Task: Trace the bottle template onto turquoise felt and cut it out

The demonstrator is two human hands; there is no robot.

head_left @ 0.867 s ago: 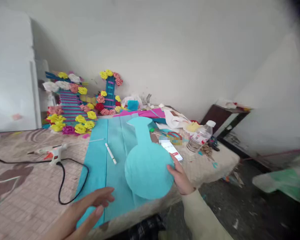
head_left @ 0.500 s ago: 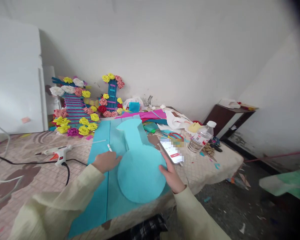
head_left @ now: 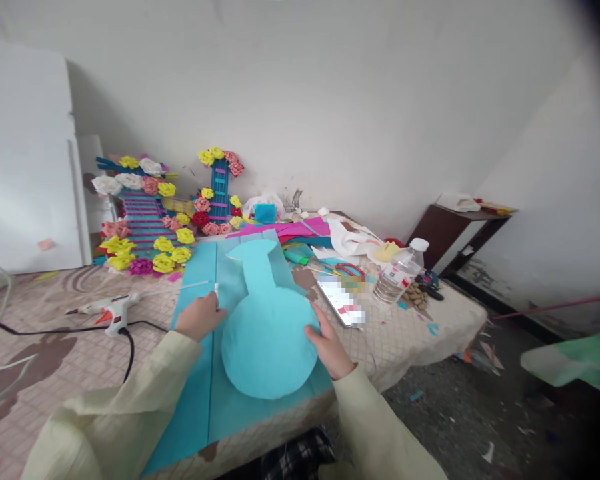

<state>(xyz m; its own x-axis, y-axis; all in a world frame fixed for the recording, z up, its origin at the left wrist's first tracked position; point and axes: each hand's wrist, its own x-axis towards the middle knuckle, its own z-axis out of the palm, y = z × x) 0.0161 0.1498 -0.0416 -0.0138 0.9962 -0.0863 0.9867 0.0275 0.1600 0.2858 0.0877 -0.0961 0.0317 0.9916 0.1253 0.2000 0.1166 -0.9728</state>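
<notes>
A turquoise vase-shaped piece (head_left: pixel 270 343), with a round body, narrow neck and flared top, lies tilted over a turquoise sheet (head_left: pixel 193 373). My right hand (head_left: pixel 333 343) grips its right edge, thumb on the front face and fingers behind. At the left of the neck, my left hand (head_left: pixel 199 317) is closed, its fingertips at a small white stick-like thing (head_left: pixel 217 288); its exact kind is too small to tell. A white glue gun (head_left: pixel 117 313) with an orange trigger rests on the patterned cloth to the left.
A phone (head_left: pixel 337 300) lies right of the piece, near a water bottle (head_left: pixel 400 273) and red-handled scissors (head_left: pixel 349 269). Two flower-covered craft pieces (head_left: pixel 147 213) stand at the back left. Pink sheets (head_left: pixel 290 228) and scraps lie behind. A black cord (head_left: pixel 131 360) trails from the glue gun.
My left hand has moved up and slightly left, its fingers now at the small white stick. The vase-shaped piece and my right hand appear farther left; the view has shifted slightly.
</notes>
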